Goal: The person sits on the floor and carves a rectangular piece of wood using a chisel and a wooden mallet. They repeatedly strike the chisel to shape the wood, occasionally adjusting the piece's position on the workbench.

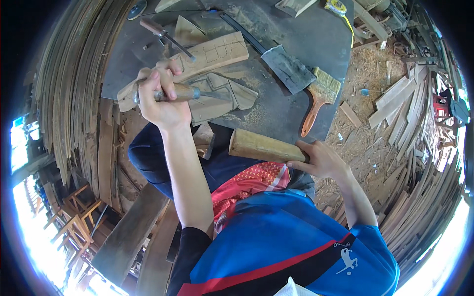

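My left hand (165, 101) is closed around the wooden handle of a chisel (188, 92). The chisel's metal blade points right, over a pale carved wooden piece (215, 106) on the dark tabletop (316, 44); I cannot tell whether the tip touches it. In my right hand (322, 159) is one end of a thick wooden mallet (264, 147), held across my lap near the table's front edge. Behind the left hand lies a long wooden block (219, 52) with an outline marked on it. A second chisel (170, 39) rests with its blade tip over that block.
A wide brush (321, 96) and a dark tool with a flat rectangular head (289, 69) lie on the table's right. A yellow tape measure (336, 7) sits at the far edge. Stacked planks (81, 74) stand left; wood shavings and offcuts (395, 101) cover the floor right.
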`<state>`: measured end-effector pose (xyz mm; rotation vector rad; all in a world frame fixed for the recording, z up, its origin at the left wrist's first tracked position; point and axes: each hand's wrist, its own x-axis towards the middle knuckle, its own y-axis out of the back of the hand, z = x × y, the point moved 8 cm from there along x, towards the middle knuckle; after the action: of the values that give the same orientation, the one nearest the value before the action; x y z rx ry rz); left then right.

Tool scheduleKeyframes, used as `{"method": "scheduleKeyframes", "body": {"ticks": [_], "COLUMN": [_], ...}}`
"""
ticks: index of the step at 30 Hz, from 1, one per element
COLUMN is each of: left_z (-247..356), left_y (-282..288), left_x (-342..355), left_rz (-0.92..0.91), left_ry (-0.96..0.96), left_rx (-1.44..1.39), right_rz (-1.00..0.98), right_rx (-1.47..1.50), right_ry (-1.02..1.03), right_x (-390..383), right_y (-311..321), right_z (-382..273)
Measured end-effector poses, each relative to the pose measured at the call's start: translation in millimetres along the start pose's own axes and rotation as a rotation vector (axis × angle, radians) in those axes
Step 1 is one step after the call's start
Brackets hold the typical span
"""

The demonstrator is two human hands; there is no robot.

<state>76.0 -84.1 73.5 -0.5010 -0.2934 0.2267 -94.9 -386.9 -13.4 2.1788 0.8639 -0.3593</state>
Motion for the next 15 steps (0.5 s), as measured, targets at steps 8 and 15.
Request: {"method": "scheduleKeyframes", "body": {"ticks": [8, 15], "left_z": [-3.4, -8.1], "left_y": [-12.4, -14.4], "left_x": [6.8, 10.0], "left_rz": [-0.036, -0.062], "left_ry": [-0.051, -0.068], "left_rx": [0.098, 0.141], "right_rz": [-0.029, -0.023], "right_rx": [-0.016, -0.003], "right_ry": [-0.001, 0.006], "right_x": [2.2, 2.2], "right_y": [-10.5, -11.0], "right_z": [-4.1, -3.6]}}
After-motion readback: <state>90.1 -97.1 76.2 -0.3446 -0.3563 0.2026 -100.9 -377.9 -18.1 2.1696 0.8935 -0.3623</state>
